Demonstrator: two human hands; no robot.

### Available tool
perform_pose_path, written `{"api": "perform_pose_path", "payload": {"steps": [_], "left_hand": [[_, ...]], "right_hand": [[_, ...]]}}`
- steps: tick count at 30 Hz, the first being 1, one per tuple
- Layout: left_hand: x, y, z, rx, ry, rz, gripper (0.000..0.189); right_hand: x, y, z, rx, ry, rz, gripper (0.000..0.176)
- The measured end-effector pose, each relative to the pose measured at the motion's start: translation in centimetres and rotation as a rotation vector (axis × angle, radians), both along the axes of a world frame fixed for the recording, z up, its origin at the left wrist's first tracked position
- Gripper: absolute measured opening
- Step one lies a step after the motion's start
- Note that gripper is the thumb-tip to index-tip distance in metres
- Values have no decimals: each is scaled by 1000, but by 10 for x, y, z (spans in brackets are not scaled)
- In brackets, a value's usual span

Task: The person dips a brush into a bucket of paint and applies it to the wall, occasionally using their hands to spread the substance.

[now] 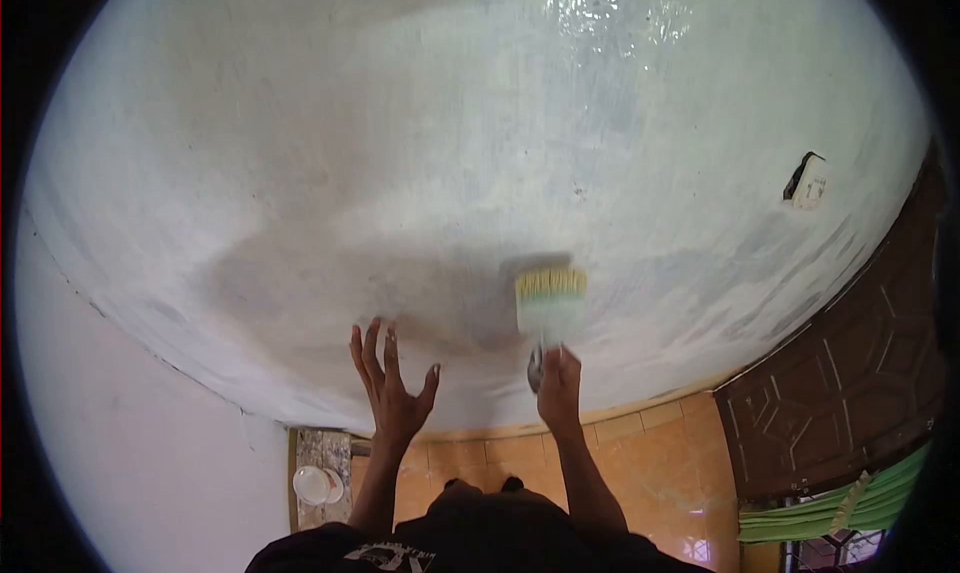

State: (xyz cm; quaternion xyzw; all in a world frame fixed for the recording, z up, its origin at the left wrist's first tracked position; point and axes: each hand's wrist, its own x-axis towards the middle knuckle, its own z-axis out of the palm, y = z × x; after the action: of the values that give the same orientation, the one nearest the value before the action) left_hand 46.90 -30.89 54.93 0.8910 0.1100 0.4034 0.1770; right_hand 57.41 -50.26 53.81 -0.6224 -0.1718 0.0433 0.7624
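Observation:
My right hand (559, 385) is closed around the handle of a wide paintbrush (550, 306), its yellowish bristles pointing up and its lower part coated in pale paint. The bristles are close to the wall (420, 163), which has streaky whitish paint and greyer patches. A shadow falls on the wall just behind the brush. To the left, my left hand (398, 398) is raised in front of the wall with its fingers spread and nothing in it. Wet, shiny paint glistens high on the wall.
A loose-looking switch plate (808, 183) sits on the wall at right. Beyond it stand a dark carved wooden door (830, 383) and a green curtain (850, 508). White containers (312, 485) rest on a paint-spotted wooden surface (322, 445) at lower left. Orange tiles (640, 463) cover the floor.

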Motion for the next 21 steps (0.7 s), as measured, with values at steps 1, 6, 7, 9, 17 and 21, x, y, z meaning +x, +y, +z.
{"api": "perform_pose_path", "payload": {"steps": [1,6,7,9,17,21], "left_hand": [[4,-1,5,-7,-48,-17,83],[29,-2,22,88,-235,-54,85],[34,-2,25,94,-255,-50,85],[37,-2,30,112,-281,-27,81],[60,-4,66,258,-432,51,86],[51,-13,46,191,-363,59,73]], "right_hand": [[1,5,19,92,18,10,45],[11,9,-67,35,23,45,43],[1,4,-87,-16,11,48,42],[-21,-4,-101,-72,149,61,42],[0,6,9,63,-36,38,48],[6,2,-70,-100,-53,54,48]]}}
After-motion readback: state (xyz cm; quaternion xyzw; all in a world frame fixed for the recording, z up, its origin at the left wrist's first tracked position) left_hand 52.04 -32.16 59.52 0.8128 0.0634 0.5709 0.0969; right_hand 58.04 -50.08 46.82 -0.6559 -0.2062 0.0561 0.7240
